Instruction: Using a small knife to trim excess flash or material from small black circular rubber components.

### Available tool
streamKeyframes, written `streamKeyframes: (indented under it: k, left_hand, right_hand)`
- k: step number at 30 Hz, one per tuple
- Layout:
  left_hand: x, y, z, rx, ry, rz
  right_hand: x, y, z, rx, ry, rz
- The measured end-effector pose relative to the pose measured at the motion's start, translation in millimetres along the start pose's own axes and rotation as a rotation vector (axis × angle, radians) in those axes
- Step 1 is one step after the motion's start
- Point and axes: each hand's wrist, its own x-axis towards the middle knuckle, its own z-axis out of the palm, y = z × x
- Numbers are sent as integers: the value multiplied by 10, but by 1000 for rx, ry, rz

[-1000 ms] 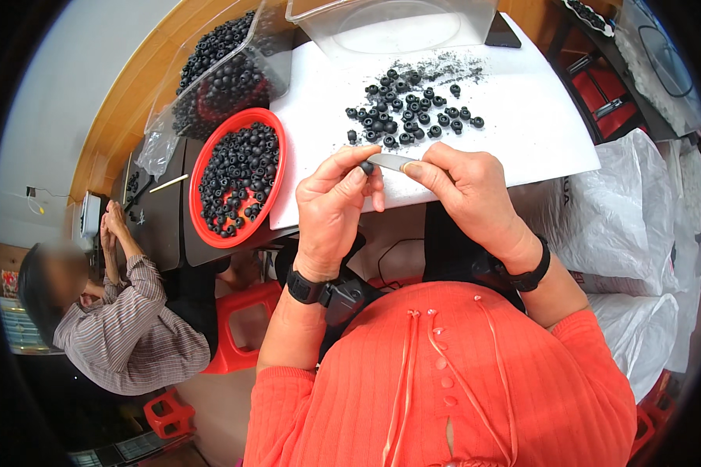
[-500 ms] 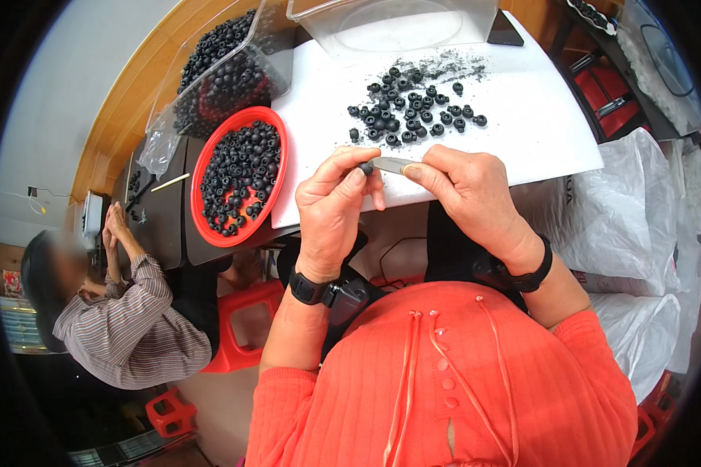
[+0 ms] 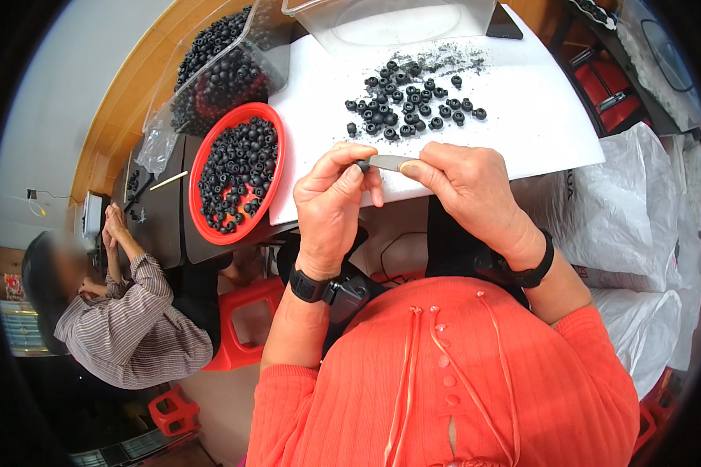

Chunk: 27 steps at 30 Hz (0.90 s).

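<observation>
Above the near edge of the white board (image 3: 537, 117), my left hand (image 3: 331, 191) pinches a small round black part (image 3: 361, 166) between thumb and fingers. My right hand (image 3: 471, 183) grips a short knife (image 3: 387, 162), whose blade touches or lies close against that part. Just beyond my hands, several similar black ball-shaped parts (image 3: 409, 109) with holes lie loose on the board, amid dark shavings (image 3: 452, 58). To my left stands a red round basin (image 3: 278, 163) partly filled with the same parts.
A clear bin (image 3: 284, 58) heaped with black parts stands at the back left, and a second clear container (image 3: 413, 23) at the far edge. White plastic sacks (image 3: 619, 202) are on my right. Another person (image 3: 132, 319) sits at the left by the dark table (image 3: 167, 210).
The hands keep nearly the same place, with the knife still at the small black part. The whole view has shifted very slightly.
</observation>
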Motion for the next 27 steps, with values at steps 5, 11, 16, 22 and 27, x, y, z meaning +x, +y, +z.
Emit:
streamKeyframes:
  k: [5,11,16,22,27]
  left_hand:
    - [2,-9,3,3,2,10]
    - [39,26,89,-21,35,-8]
    - [57,17,57,-29,16,2]
    - [42,11,64,-52,11,-2]
    - [30,12,62,-71,12,-14]
  right_hand:
    - [1,-20,3,-19,-17,-2]
    - [-40,36,18,140,44,46]
    - [-63,55,14,311,47,154]
    - [-56,20,45,163,81,80]
    - [-56,2,52,115,91,57]
